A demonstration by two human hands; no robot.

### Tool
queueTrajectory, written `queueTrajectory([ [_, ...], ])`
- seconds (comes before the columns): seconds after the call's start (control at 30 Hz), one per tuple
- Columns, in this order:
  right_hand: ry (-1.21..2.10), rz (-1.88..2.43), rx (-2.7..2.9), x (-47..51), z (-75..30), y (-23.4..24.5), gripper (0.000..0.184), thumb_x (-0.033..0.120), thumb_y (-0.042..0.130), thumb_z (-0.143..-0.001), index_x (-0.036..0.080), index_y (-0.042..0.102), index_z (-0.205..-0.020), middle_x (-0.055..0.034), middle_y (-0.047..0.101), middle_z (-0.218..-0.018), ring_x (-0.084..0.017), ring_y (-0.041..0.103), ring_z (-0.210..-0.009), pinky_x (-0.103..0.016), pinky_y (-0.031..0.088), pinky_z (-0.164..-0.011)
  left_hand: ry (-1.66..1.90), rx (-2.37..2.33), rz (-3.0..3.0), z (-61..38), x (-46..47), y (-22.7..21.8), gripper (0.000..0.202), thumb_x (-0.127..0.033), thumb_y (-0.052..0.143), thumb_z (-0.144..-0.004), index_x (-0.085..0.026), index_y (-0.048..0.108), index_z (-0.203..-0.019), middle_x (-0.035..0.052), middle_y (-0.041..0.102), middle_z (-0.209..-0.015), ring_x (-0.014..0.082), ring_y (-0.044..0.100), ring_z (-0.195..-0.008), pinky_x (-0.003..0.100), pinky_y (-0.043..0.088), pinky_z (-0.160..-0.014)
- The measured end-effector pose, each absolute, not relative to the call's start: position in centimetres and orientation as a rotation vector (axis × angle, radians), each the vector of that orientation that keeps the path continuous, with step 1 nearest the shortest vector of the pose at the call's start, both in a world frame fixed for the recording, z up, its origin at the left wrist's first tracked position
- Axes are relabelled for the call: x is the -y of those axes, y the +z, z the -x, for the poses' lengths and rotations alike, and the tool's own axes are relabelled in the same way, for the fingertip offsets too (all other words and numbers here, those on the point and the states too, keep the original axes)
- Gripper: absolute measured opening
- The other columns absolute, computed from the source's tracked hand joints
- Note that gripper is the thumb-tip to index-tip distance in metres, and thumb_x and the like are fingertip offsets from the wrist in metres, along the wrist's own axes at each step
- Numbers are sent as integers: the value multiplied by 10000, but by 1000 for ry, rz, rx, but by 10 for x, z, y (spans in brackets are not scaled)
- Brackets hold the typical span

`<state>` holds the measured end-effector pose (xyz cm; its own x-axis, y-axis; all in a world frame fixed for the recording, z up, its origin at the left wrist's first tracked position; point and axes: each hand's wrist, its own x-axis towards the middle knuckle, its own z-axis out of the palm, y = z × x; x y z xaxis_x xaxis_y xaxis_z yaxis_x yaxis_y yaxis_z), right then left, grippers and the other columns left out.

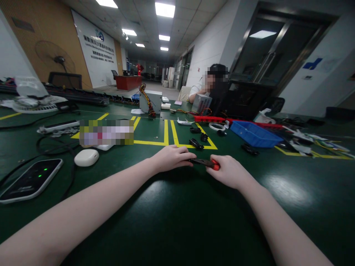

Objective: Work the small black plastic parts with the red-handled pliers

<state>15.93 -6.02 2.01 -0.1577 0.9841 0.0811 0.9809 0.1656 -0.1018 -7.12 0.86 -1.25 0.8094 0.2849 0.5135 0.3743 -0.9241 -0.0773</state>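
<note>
Both my forearms reach out over a dark green table [172, 221]. My left hand [170, 157] and my right hand [226, 170] meet over a small black and red tool [206, 163] that lies low on the table. The right hand's fingers are curled round its red end. The left hand's fingertips pinch the black end. Just beyond, small black parts [196, 143] lie inside a square of yellow tape [166, 133].
A phone [30, 180], a white oval case [86, 157] and cables lie at left. A blue bin [254, 133], a red bar [209, 119] and clutter sit at right. A grey power supply [151, 101] stands further back. A person sits across the table [215, 92].
</note>
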Motion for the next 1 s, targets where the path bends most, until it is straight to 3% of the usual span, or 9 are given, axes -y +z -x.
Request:
queueTrajectory([
  [0.27,-42,1925,2297,58,-165,14,186,391,532,-756,220,502,-690,-11,595,-718,-148,503,-627,-253,288,-548,-809,653,3071,70,-10,-13,287,-382,533,-934,-230,641,-1152,41,668,-1090,176,650,-888,275,494,-764],
  [0.5,-8,1909,2241,56,-180,9,203,413,539,-756,221,513,-697,-7,599,-718,-154,525,-643,-255,311,-555,-975,779,3265,70,-19,-18,220,-328,629,-873,-205,708,-1038,52,654,-1182,187,634,-1034,296,491,-921],
  [0.73,-131,1926,2204,49,-191,4,325,545,539,-780,225,546,-726,-27,602,-765,-197,559,-739,-288,354,-611,-955,849,3323,70,-17,-16,151,-294,648,-854,-185,707,-941,67,641,-1208,194,632,-1037,289,515,-842],
  [1.0,-162,1823,2182,45,-197,3,447,649,515,-787,228,628,-883,-46,628,-946,-227,572,-898,-350,401,-751,-917,730,3138,69,-21,-20,108,-289,618,-881,-198,673,-903,58,609,-1206,229,547,-1117,413,426,-962],
])
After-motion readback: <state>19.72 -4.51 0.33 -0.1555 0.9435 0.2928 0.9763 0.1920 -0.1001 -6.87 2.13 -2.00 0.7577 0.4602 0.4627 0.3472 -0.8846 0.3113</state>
